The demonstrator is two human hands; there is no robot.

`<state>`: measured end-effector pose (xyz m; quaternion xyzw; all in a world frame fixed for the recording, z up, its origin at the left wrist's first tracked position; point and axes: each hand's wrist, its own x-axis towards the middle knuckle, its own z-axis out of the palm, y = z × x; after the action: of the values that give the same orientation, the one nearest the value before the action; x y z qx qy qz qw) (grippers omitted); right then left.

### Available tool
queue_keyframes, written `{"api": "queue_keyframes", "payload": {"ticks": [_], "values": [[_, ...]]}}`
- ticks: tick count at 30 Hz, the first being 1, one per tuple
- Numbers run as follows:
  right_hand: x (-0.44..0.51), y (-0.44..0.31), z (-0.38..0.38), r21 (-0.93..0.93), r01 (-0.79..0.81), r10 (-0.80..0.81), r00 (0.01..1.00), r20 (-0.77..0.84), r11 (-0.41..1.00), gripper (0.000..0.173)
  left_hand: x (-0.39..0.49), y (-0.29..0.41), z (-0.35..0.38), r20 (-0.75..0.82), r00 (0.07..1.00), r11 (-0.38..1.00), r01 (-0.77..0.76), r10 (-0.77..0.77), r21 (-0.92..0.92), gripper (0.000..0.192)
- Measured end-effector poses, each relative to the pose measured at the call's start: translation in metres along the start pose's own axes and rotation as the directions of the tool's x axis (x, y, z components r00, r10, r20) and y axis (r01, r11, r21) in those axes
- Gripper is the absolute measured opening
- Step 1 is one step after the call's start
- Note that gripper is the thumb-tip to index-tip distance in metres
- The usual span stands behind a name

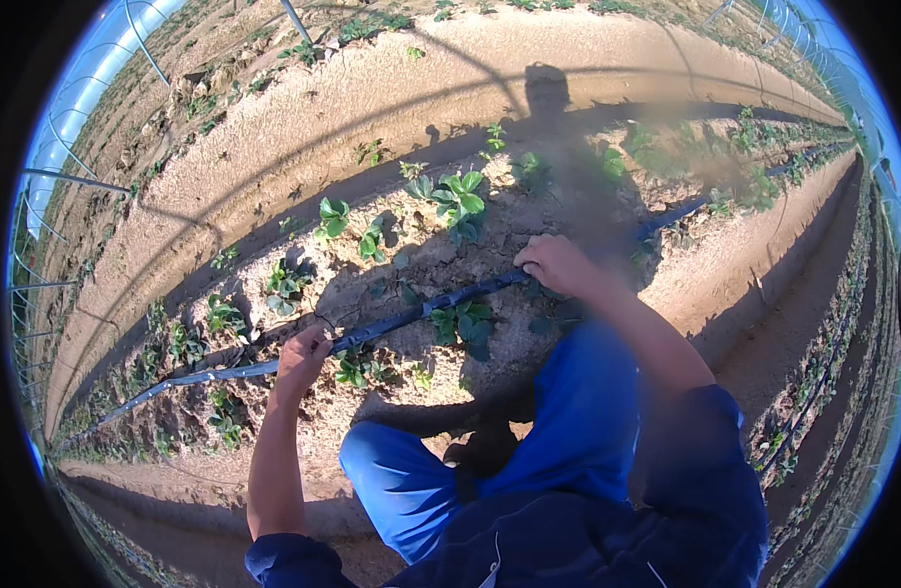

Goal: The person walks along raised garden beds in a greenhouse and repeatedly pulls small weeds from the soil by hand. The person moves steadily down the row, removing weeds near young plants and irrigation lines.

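Observation:
A flat black drip irrigation tape (413, 314) runs lengthwise along a raised soil bed between leafy young plants, probably strawberry. My left hand (304, 358) grips the tape left of my knees, its fingers closed around it. Farther right, my right hand (557, 263) pinches the same tape between thumb and fingers. The stretch between my hands looks fairly straight and lies just above or on the soil; which one I cannot tell. One leafy plant (463, 323) grows beside this stretch, on my side, and another plant (461, 197) stands on its far side.
Beyond the bed lies a bare soil furrow (274, 158) crossed by hoop shadows. Metal tunnel hoops (143, 45) rise at the upper left. Further plant rows (818, 382) run at the right. My legs in blue trousers (413, 470) are bent close to the bed. A blurred smudge covers part of the upper right.

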<state>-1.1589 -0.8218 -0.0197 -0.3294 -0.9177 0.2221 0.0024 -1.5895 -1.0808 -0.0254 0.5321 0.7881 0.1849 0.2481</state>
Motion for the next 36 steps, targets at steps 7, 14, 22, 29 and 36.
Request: {"api": "queue_keyframes", "payload": {"ticks": [7, 14, 22, 29, 36], "values": [[0.0, 0.049, -0.026, 0.426, -0.092, 0.178, 0.97, -0.167, 0.9, 0.026, -0.01, 0.003, 0.009, -0.033, 0.999, 0.994, 0.036, -0.04, -0.107, 0.014], [-0.032, 0.048, -0.052, 0.233, -0.371, 0.329, 0.923, 0.201, 0.899, 0.041, -0.014, 0.0, 0.005, -0.132, 0.989, 0.996, -0.074, 0.067, -0.049, 0.012], [-0.041, 0.058, -0.048, 0.178, -0.211, 0.224, 0.973, -0.054, 0.961, 0.057, -0.009, 0.009, 0.0, -0.1, 0.994, 0.997, -0.046, 0.04, -0.066, 0.011], [-0.066, 0.018, -0.023, 0.424, -0.439, 0.578, 0.763, -0.29, 0.792, 0.027, 0.002, 0.083, 0.023, -0.122, 0.898, 0.887, -0.384, 0.424, 0.255, 0.026], [-0.087, 0.045, 0.028, 0.563, -0.335, 0.552, 0.788, -0.273, 0.756, 0.02, 0.056, 0.229, 0.134, -0.012, 0.832, 0.831, -0.554, 0.555, -0.043, 0.035]]}}
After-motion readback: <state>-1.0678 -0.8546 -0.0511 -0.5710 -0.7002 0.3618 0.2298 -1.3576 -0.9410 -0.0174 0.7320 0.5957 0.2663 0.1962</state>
